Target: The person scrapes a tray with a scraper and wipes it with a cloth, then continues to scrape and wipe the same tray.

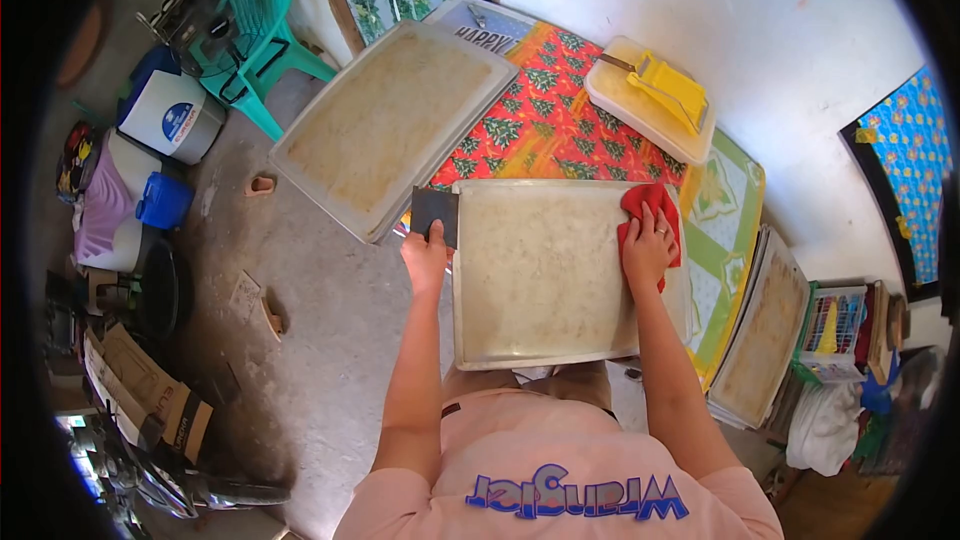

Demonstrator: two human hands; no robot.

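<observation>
A worn metal baking tray [545,270] lies in front of me, its near edge close to my waist. My left hand [428,258] grips a flat black square pad [435,212] at the tray's left edge, thumb on top; the pad's material I cannot make out. At the upper right of the tray, my right hand [648,245] is closed over a bunched red cloth [672,202], pressing it against the surface. A second, larger stained tray [390,125] rests to the left, tilted and overhanging the table.
A table cover with tree prints [545,105] lies beyond the tray. On it stands a white tub [630,100] with a yellow scraper-like tool [665,90]. More trays [765,330] stand at the right. A green chair [255,40] and a cardboard box [150,390] are on the left.
</observation>
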